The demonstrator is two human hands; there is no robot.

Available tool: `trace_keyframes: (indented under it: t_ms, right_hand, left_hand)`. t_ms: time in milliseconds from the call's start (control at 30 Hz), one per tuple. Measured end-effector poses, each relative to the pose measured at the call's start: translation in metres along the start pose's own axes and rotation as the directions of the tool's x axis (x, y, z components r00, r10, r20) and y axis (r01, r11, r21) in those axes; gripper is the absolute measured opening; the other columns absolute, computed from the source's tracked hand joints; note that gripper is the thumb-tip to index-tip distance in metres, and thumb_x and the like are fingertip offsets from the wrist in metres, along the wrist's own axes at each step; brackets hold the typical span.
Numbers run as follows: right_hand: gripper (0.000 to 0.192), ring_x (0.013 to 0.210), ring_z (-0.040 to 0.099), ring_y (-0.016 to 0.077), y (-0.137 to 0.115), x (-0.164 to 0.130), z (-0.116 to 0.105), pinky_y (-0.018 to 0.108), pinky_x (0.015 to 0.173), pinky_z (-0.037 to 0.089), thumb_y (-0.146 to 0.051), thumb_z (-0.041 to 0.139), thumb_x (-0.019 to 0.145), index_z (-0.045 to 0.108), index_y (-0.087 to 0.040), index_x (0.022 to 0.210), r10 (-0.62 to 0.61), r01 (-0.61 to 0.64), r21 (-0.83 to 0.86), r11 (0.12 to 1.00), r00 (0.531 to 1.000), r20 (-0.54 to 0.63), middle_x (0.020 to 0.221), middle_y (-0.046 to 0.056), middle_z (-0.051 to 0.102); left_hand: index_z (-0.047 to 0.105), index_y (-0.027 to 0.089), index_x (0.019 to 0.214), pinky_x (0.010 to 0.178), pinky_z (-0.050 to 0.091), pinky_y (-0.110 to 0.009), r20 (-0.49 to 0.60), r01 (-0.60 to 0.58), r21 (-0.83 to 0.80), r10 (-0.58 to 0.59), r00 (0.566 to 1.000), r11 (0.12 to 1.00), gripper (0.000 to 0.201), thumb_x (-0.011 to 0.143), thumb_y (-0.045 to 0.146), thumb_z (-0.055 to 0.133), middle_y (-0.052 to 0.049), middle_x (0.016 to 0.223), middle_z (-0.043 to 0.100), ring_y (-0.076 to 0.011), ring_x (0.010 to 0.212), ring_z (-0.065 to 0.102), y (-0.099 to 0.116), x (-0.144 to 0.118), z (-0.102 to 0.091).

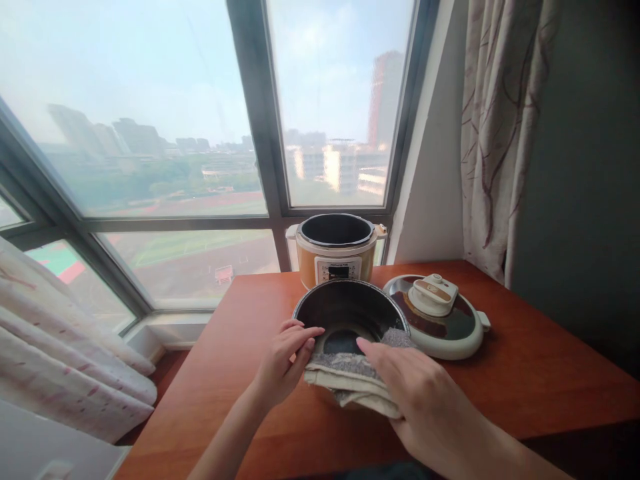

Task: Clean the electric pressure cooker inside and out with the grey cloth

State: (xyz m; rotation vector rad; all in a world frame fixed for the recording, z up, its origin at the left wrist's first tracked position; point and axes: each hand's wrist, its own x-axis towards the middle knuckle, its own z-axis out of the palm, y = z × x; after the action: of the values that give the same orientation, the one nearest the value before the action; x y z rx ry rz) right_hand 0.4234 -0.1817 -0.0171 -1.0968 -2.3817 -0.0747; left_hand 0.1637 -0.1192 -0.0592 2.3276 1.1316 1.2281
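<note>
A dark inner pot [345,303] stands tilted toward me near the front of the table, its hollow inside showing. My left hand [286,360] grips its left rim, with fingertips reaching over the edge. A folded grey and cream cloth [350,383] drapes over the near rim. My right hand [423,383] is closed on the right part of this cloth, its thumb pointing into the pot. The cloth and right hand hide the pot's near wall. Right behind the pot is the yellow and white electric pressure cooker [310,260], lidless, with a control panel in front.
The cooker's round lid [469,327], with a white knob on top, lies on the table right of the pot. The reddish-brown wooden table [215,347] reaches to large windows [330,100]. Patterned curtains [500,133] hang at the right, with another curtain at left.
</note>
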Motion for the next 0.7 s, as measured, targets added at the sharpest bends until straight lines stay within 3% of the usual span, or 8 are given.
trace_keyframes:
  t_ms: [67,133,267,333,433,533,633,700]
  right_hand:
    - [0.055,0.100,0.066,0.0245,0.013,0.023,-0.024,0.037,0.088,0.051,-0.007,0.053,0.072,0.062,-0.018,0.125,0.139,-0.159,0.195,0.968,0.984,0.110,0.117,0.008,0.071]
    - [0.030,0.085,0.067,0.0214,0.030,0.047,-0.038,0.033,0.079,0.050,-0.014,0.053,0.077,0.072,-0.022,0.099,0.228,-0.305,0.333,0.892,0.941,0.252,0.093,0.002,0.075]
    - [0.019,0.067,0.064,0.0190,0.066,0.086,-0.038,0.027,0.058,0.045,-0.019,0.053,0.076,0.072,-0.019,0.075,0.356,-0.553,0.541,0.633,0.829,0.431,0.072,0.001,0.071]
    - [0.019,0.063,0.063,0.0182,0.073,0.096,-0.035,0.026,0.055,0.044,-0.019,0.053,0.075,0.071,-0.018,0.074,0.375,-0.566,0.599,0.567,0.825,0.424,0.068,0.001,0.070]
    - [0.021,0.069,0.065,0.0180,0.065,0.094,-0.039,0.026,0.061,0.047,-0.016,0.052,0.076,0.072,-0.019,0.082,0.316,-0.400,0.551,0.732,0.917,0.245,0.075,0.000,0.072]
    - [0.036,0.089,0.069,0.0208,0.041,0.066,-0.042,0.030,0.080,0.052,-0.012,0.056,0.076,0.071,-0.022,0.107,0.018,-0.053,0.354,0.934,0.995,0.101,0.099,0.003,0.075]
    - [0.032,0.094,0.070,0.0202,0.021,0.024,-0.032,0.031,0.087,0.054,-0.009,0.056,0.083,0.069,-0.022,0.109,-0.355,0.334,0.207,0.920,0.932,0.075,0.102,0.006,0.076]
    - [0.028,0.098,0.070,0.0215,0.015,0.000,-0.022,0.033,0.089,0.056,-0.008,0.051,0.089,0.068,-0.018,0.109,-0.472,0.469,0.099,0.877,0.882,0.006,0.107,0.009,0.076]
  left_hand:
    - [0.074,0.020,0.102,0.093,0.048,-0.041,-0.011,-0.024,0.037,0.024,1.000,0.999,0.028,0.097,0.029,0.047,-0.004,0.075,0.073,-0.0174,0.072,0.063,-0.002,-0.001,0.002]
    - [0.074,0.021,0.098,0.093,0.048,-0.040,-0.017,-0.021,0.046,0.022,1.000,0.999,0.027,0.097,0.028,0.048,-0.004,0.078,0.074,-0.0173,0.073,0.064,-0.001,0.000,0.002]
    - [0.072,0.021,0.093,0.094,0.047,-0.040,-0.032,-0.013,0.023,0.013,0.999,1.000,0.024,0.096,0.026,0.049,-0.003,0.074,0.073,-0.0175,0.073,0.064,0.002,0.000,0.002]
    - [0.071,0.021,0.089,0.094,0.047,-0.040,-0.024,-0.004,0.012,0.004,1.000,1.000,0.025,0.096,0.027,0.048,-0.002,0.072,0.072,-0.0165,0.069,0.062,0.003,0.000,0.003]
    - [0.068,0.021,0.084,0.096,0.046,-0.041,-0.015,0.004,0.014,-0.004,1.000,1.000,0.028,0.097,0.029,0.044,-0.001,0.071,0.070,-0.0151,0.066,0.060,0.002,0.000,0.004]
    - [0.067,0.021,0.084,0.097,0.045,-0.041,-0.015,0.002,0.018,-0.002,1.000,1.000,0.029,0.098,0.030,0.043,-0.002,0.073,0.071,-0.0154,0.068,0.061,0.001,-0.001,0.005]
    - [0.067,0.021,0.083,0.098,0.045,-0.041,-0.015,0.006,0.000,-0.006,1.000,1.000,0.027,0.097,0.029,0.045,-0.002,0.073,0.071,-0.0149,0.067,0.061,0.000,-0.001,0.005]
    - [0.067,0.021,0.081,0.098,0.045,-0.041,-0.018,0.015,-0.014,-0.015,1.000,1.000,0.027,0.096,0.029,0.046,-0.001,0.071,0.070,-0.0145,0.066,0.060,0.001,0.000,0.005]
